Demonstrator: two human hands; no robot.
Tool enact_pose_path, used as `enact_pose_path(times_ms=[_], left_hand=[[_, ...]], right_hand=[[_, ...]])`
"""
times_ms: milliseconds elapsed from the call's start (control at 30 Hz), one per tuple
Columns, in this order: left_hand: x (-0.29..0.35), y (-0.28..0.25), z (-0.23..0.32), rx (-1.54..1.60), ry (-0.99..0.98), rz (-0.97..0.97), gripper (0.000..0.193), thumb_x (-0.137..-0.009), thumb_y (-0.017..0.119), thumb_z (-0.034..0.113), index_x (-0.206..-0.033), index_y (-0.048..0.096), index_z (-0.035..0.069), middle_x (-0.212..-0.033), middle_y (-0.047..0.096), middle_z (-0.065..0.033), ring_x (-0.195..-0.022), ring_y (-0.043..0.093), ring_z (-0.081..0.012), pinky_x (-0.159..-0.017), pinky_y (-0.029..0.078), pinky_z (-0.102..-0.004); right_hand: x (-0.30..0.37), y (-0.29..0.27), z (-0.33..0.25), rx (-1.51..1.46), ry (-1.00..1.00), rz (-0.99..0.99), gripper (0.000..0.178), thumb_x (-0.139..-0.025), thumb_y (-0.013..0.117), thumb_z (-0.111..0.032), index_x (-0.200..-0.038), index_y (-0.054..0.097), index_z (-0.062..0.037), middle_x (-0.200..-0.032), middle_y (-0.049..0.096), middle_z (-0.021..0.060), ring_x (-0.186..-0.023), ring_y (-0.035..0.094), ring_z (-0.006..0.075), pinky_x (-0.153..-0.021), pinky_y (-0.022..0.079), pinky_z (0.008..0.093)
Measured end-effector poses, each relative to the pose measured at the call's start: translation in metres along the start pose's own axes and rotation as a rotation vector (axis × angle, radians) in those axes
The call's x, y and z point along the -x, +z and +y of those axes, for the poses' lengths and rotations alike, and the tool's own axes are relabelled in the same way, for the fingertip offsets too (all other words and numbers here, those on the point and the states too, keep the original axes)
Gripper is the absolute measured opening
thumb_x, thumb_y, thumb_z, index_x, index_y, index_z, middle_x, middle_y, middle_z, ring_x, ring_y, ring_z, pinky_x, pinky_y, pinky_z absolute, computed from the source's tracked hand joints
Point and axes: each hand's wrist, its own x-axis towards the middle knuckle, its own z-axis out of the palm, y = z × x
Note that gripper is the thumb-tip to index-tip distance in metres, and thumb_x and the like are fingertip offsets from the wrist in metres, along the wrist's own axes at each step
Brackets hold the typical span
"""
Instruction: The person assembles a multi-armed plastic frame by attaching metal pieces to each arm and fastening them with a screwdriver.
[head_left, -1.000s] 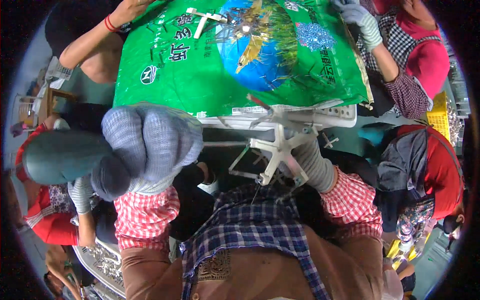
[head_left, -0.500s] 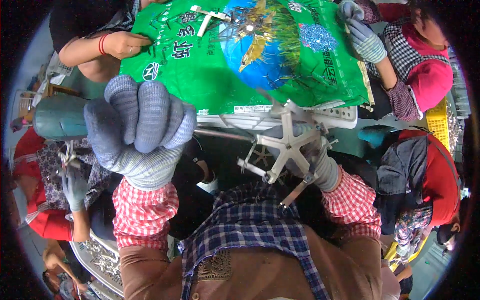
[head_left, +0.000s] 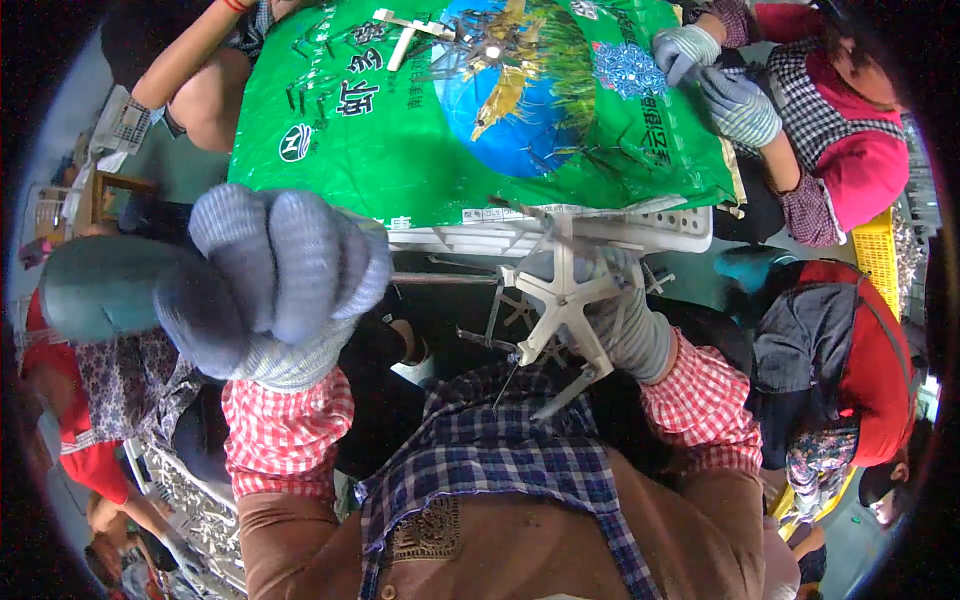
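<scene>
My left hand (head_left: 290,275), in a grey-blue knit glove, is closed in a fist. From its thumb side juts a dark green rounded cylinder (head_left: 100,290), blurred, like a mallet head; any handle is hidden in the fist. My right hand (head_left: 615,300), gloved the same way, is wrapped behind a pale star-shaped bracket (head_left: 562,292) with thin jointed legs hanging from its arms. That bracket hangs just in front of the green sack (head_left: 330,185), above my lap. My fingers on it are partly covered by its arms.
Beneath the green printed sack stands a white perforated crate (head_left: 680,232). A T-shaped pale piece (head_left: 410,32) and dark thin bits lie on the sack. A co-worker's gloved hands (head_left: 735,105) rest at its right edge. Other people sit close on both sides; a yellow basket (head_left: 873,250) stands far right.
My left fist and the green cylinder have moved down, the cylinder also leftward. The bracket in my right hand has shifted slightly left and turned. The co-worker's gloved hands at right have come together.
</scene>
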Motion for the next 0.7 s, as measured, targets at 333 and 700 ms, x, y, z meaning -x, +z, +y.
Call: enact_pose_path(times_ms=[333, 700], left_hand=[[-0.006, 0.008, 0.000, -0.036, 0.092, 0.112, 0.036, -0.097, 0.047, 0.031, -0.066, 0.039, 0.014, -0.055, 0.033, 0.0030, -0.043, 0.026, -0.0082, -0.042, 0.025, -0.0243], [0.004, 0.005, -0.008, -0.112, 0.094, 0.110, 0.037, -0.096, 0.048, 0.038, -0.068, 0.041, 0.015, -0.056, 0.035, 0.0030, -0.045, 0.030, -0.0082, -0.044, 0.029, -0.0246]], right_hand=[[0.001, 0.000, 0.006, 0.099, -0.131, 0.041, 0.056, -0.094, 0.045, -0.046, -0.134, 0.043, -0.0085, -0.136, 0.045, 0.0138, -0.119, 0.051, 0.0262, -0.102, 0.042, 0.0423], [-0.005, 0.014, -0.010, 0.707, -0.356, 0.139, 0.051, -0.076, 0.065, -0.022, -0.124, 0.054, -0.0081, -0.096, 0.061, 0.0098, -0.090, 0.062, 0.0254, -0.076, 0.050, 0.0358]])
